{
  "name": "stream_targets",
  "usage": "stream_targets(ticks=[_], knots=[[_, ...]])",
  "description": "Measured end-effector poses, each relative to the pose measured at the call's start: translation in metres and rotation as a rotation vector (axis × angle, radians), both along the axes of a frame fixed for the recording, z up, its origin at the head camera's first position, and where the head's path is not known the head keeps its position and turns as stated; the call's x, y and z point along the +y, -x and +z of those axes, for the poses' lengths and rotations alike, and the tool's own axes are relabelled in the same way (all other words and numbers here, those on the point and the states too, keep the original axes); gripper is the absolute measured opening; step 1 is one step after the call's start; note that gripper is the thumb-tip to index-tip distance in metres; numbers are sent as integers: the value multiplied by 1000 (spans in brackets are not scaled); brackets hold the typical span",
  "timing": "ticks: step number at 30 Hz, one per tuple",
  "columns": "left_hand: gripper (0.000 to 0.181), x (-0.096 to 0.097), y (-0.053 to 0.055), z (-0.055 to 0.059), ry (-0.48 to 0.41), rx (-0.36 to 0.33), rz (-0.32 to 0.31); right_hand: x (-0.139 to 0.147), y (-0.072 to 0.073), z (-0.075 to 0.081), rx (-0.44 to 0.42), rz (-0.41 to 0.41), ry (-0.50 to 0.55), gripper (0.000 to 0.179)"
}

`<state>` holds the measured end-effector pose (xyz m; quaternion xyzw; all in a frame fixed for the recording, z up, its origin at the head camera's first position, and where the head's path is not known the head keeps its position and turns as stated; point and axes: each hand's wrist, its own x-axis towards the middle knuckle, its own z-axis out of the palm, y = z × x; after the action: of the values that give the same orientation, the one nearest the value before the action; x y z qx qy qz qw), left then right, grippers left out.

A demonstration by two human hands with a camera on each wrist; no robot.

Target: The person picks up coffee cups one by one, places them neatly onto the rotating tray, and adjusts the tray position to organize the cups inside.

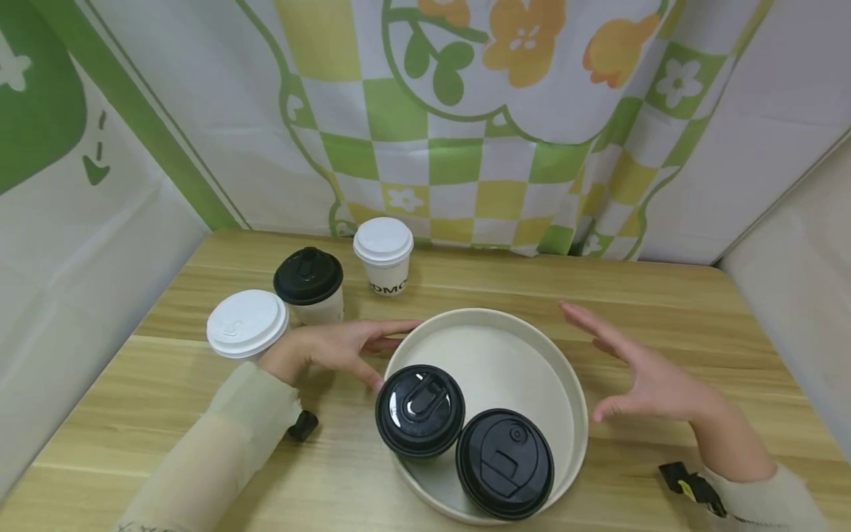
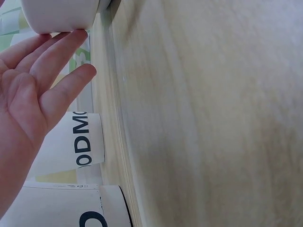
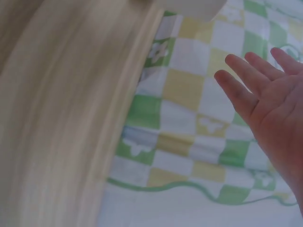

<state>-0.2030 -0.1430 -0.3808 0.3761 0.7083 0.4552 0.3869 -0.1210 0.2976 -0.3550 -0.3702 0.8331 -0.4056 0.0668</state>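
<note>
A round cream tray sits on the wooden table, with two black-lidded cups side by side toward its near left part. Their lids hide the cup bodies from above. At the tray's left side is my left hand, fingers extended; in the left wrist view its fingertips meet the tray's pale outer wall. My right hand is held apart from the tray's right side, thumb and fingers spread and holding nothing. The right wrist view shows the same hand with straight fingers.
Left of the tray stand a white-lidded cup, a black-lidded white cup and, farther back, a small white cup with dark lettering. The left forearm passes close by the nearest one. A checked, flowered curtain hangs behind the table's back edge.
</note>
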Motion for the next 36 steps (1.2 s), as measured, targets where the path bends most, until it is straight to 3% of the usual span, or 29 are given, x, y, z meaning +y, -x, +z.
stream_targets(ticks=[7,11,17,28,36], knots=[[106,0,-1,0,16,2,13,13,7,-9,-35,-46,-90,122],[106,0,-2,0,20,7,12,18,8,-13,-95,-10,-128,118],[100,-1,-6,2,-7,10,26,22,10,-20,-84,37,-176,116],[78,-4,-11,9,-31,178,121,20,11,-23,-94,78,-214,113],[73,-1,-18,19,-8,211,203,16,13,-30,-115,135,-141,114]])
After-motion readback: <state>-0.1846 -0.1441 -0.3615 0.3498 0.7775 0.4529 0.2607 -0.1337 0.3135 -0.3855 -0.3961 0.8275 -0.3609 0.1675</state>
